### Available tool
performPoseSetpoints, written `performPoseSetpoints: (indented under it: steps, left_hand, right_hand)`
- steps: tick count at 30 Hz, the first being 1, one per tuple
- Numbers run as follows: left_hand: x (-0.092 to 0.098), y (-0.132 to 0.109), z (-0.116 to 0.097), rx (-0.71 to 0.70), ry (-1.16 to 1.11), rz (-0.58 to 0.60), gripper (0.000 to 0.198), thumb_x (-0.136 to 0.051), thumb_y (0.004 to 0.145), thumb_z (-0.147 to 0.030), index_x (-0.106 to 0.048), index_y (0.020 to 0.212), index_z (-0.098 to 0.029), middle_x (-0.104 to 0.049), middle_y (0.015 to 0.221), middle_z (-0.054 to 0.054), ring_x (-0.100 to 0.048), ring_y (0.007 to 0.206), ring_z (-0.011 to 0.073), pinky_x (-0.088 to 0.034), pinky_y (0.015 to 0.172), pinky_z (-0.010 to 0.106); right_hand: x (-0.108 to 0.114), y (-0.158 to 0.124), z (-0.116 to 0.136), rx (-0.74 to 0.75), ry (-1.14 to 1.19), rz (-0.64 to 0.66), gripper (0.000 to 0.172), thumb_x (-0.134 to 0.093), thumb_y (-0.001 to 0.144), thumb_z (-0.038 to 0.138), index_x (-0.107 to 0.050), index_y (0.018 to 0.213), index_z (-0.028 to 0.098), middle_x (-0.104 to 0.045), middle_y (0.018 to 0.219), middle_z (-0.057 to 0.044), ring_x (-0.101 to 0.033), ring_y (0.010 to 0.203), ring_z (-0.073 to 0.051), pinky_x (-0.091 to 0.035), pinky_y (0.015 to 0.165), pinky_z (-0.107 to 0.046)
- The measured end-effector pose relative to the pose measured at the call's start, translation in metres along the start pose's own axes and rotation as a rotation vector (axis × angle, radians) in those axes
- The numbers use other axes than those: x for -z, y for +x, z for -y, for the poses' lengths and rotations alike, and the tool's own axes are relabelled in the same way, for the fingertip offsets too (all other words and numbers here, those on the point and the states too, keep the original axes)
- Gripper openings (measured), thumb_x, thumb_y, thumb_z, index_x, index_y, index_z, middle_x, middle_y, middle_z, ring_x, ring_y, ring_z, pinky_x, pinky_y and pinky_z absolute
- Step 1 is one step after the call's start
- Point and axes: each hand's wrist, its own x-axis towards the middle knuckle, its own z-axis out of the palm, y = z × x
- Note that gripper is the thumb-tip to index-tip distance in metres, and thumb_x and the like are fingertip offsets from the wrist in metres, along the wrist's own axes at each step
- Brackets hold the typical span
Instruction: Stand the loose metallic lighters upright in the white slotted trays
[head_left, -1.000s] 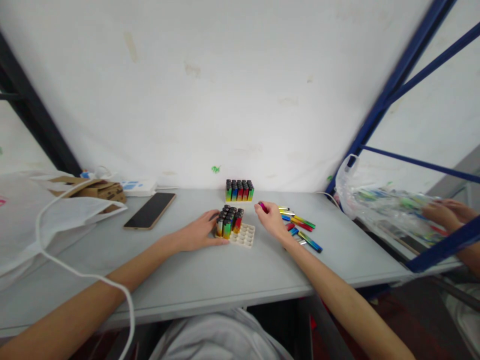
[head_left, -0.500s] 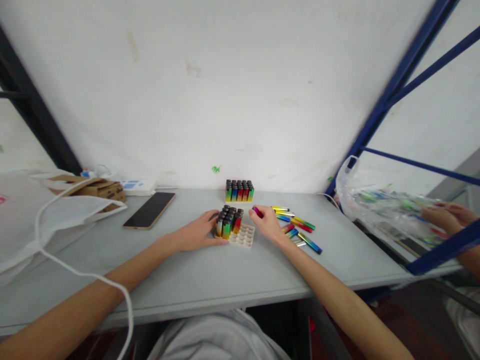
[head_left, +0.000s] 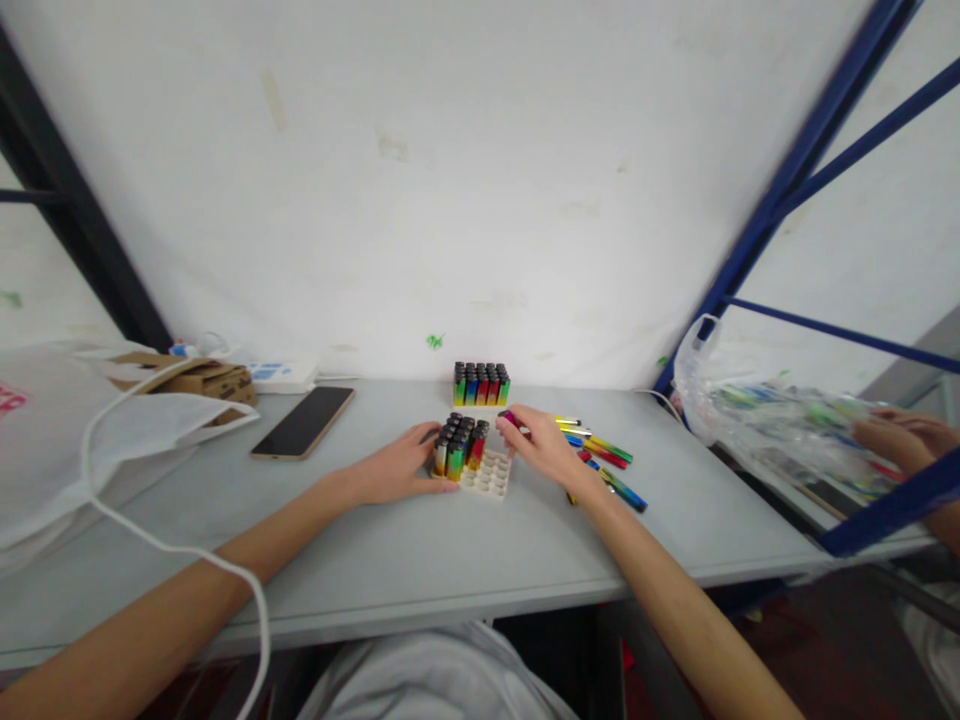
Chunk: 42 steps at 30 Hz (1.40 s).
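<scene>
A pale tray with round slots lies on the grey table, its left part filled with upright colourful lighters with black tops. My left hand is wrapped around the left side of that tray, thumb along its near edge. Between the fingertips of my right hand is a purple lighter, held over the tray's back right part. Several loose lighters lie to the right, partly behind my right hand. Behind stands a second block of upright lighters.
A black phone lies at the left, near a white plastic bag, a cardboard box and a white cable. Beyond the blue metal frame on the right, another person's hands show near clear plastic bags.
My right hand has shifted slightly, bringing the purple lighter over the tray's back right part. My left hand stays at the tray. The view has moved a little.
</scene>
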Motion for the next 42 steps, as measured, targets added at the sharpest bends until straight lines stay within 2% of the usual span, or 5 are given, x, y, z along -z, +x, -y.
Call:
performPoseSetpoints:
  steps: [7, 13, 21, 36, 42]
  left_hand:
    - [-0.002, 0.000, 0.004, 0.006, 0.031, 0.006, 0.087, -0.064, 0.086, -0.079, -0.057, 0.144, -0.015, -0.048, 0.157, 0.020, -0.044, 0.148, 0.0392, -0.034, 0.127, 0.050]
    - [-0.004, 0.000, 0.004, -0.030, 0.007, -0.015, 0.085, -0.066, 0.085, -0.078, -0.058, 0.143, -0.016, -0.051, 0.154, 0.019, -0.046, 0.146, 0.0389, -0.037, 0.126, 0.049]
    - [-0.003, 0.000, 0.003, -0.023, -0.002, -0.016, 0.086, -0.070, 0.086, -0.072, -0.053, 0.147, -0.014, -0.051, 0.152, 0.020, -0.046, 0.146, 0.0394, -0.036, 0.126, 0.050]
    - [-0.004, -0.001, 0.008, -0.002, -0.012, -0.022, 0.080, -0.067, 0.085, -0.077, -0.062, 0.140, -0.019, -0.053, 0.153, 0.019, -0.049, 0.143, 0.0404, -0.037, 0.125, 0.053]
    - [-0.003, 0.000, 0.008, -0.012, -0.015, -0.021, 0.081, -0.068, 0.084, -0.077, -0.061, 0.141, -0.019, -0.052, 0.154, 0.018, -0.049, 0.144, 0.0404, -0.036, 0.126, 0.054]
  right_hand:
    - [0.011, -0.004, -0.003, -0.055, -0.162, 0.197, 0.056, -0.050, 0.105, 0.056, -0.060, 0.065, 0.019, -0.053, 0.053, 0.002, -0.042, 0.050, -0.012, -0.031, 0.057, -0.026]
    - [0.002, -0.009, 0.008, -0.102, 0.218, 0.315, 0.055, -0.050, 0.104, 0.062, -0.074, 0.086, 0.016, -0.072, 0.062, -0.002, -0.065, 0.056, -0.016, -0.045, 0.059, -0.024]
    - [-0.018, -0.004, 0.017, 0.030, -0.194, 0.221, 0.049, -0.056, 0.105, 0.051, -0.071, 0.077, 0.014, -0.068, 0.066, -0.005, -0.050, 0.055, -0.013, -0.031, 0.058, -0.026]
    - [0.000, -0.007, 0.013, -0.094, 0.062, 0.392, 0.065, -0.052, 0.098, 0.072, -0.069, 0.064, 0.019, -0.057, 0.045, 0.002, -0.047, 0.042, -0.012, -0.035, 0.052, -0.025]
    - [0.054, -0.017, -0.033, -0.353, -0.164, -0.068, 0.082, -0.036, 0.096, 0.083, -0.045, 0.041, 0.023, -0.045, 0.040, -0.001, -0.046, 0.045, -0.015, -0.039, 0.060, -0.030]
